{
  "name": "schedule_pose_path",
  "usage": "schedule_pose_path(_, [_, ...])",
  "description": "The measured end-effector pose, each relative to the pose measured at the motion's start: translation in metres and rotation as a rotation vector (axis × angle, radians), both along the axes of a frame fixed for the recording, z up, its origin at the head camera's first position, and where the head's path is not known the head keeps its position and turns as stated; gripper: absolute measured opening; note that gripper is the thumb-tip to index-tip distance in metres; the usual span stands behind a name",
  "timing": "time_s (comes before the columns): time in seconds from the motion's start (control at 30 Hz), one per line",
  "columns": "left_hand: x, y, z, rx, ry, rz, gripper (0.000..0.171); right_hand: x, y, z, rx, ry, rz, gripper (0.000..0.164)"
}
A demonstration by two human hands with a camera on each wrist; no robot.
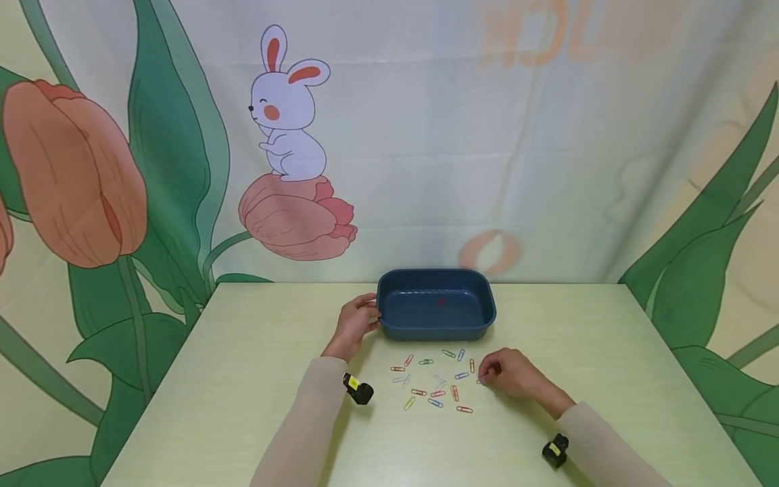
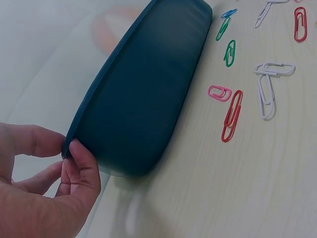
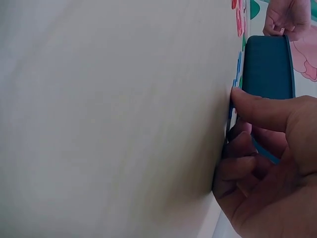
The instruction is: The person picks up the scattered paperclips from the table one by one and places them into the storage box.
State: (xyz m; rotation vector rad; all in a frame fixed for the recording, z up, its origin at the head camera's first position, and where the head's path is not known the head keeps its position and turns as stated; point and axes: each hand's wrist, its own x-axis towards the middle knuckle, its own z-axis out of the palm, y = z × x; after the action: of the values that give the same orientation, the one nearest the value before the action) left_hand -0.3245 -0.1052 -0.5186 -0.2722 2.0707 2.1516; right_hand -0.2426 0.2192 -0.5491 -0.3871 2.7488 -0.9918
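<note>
My left hand [image 1: 356,321] pinches the left end rim of a dark blue rectangular bin [image 1: 435,334], thumb and fingers on either side of the rim in the left wrist view. A small red item [image 1: 442,302], apparently a paper clip, lies inside it. In front of the bin, several coloured paper clips [image 1: 435,403] are scattered on the table. My right hand [image 1: 508,372] is at their right edge, fingers curled down to the tabletop. Its thumb and fingertips close on a blue paper clip [image 3: 231,106], mostly hidden by the fingers.
The pale wooden table [image 1: 255,379] extends to both sides. Behind it hangs a curtain [image 1: 402,189] printed with tulips and a rabbit, close to the bin's back wall. Two white clips [image 2: 267,94] lie touching each other.
</note>
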Motion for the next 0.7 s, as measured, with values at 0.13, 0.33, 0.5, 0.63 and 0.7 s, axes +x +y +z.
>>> schedule_pose_path(0.13, [0.0, 0.0, -0.001, 0.002, 0.002, 0.0, 0.049, 0.0, 0.002, -0.001, 0.012, -0.014, 0.017, 0.015])
schedule_pose_path(0.33, [0.001, 0.0, 0.0, 0.003, 0.006, 0.001, 0.049, -0.001, 0.007, -0.004, 0.01, 0.004, 0.073, 0.017])
schedule_pose_path(0.5, [0.001, 0.0, 0.0, 0.004, 0.008, -0.003, 0.049, 0.0, 0.009, -0.001, -0.005, 0.001, 0.082, 0.018])
schedule_pose_path(0.63, [0.001, 0.0, 0.001, 0.008, 0.011, -0.002, 0.048, 0.001, 0.007, 0.009, -0.034, 0.003, 0.072, 0.02])
schedule_pose_path(0.7, [0.001, 0.001, 0.001, 0.008, 0.01, 0.0, 0.048, 0.001, 0.006, 0.014, -0.055, 0.011, 0.076, 0.019])
